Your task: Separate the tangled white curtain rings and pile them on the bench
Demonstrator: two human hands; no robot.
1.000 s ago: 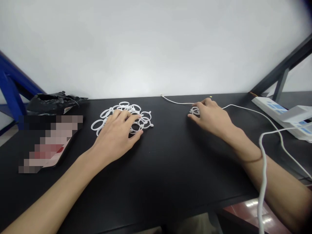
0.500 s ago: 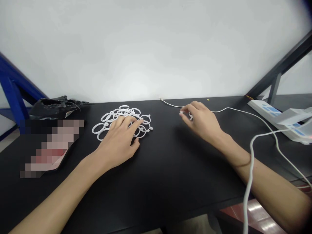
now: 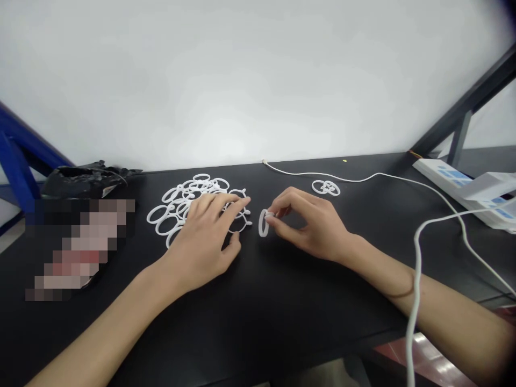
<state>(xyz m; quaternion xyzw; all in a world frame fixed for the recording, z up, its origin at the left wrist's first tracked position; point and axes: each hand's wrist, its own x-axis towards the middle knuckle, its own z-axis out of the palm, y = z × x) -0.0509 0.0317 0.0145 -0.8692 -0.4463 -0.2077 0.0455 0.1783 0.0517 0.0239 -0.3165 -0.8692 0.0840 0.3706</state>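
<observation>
A loose pile of white plastic rings [image 3: 160,213] with small knobs lies on the black table, left of centre. Over the pile's near side rests my left hand [image 3: 207,231], open, its fingers spread and thumb apart; it hides some of the rings. Just to the right, my right hand [image 3: 308,223] pinches a white ring [image 3: 263,223] by its knob between thumb and fingertips. That ring stands on edge, close to the table. Farther back on the right lie a few overlapping white rings [image 3: 326,187], apart from the pile.
A thin white cable [image 3: 363,179] runs along the back and right, and a thicker cable [image 3: 417,279] crosses above my right forearm. A white device with blue panels [image 3: 463,188] stands at right. At left are a crumpled black bag [image 3: 84,180] and a pixelated flat object [image 3: 86,242].
My right hand has moved left and nearer to me, bringing a ring with it and uncovering the rings at back right. My left hand has shifted slightly to the right.
</observation>
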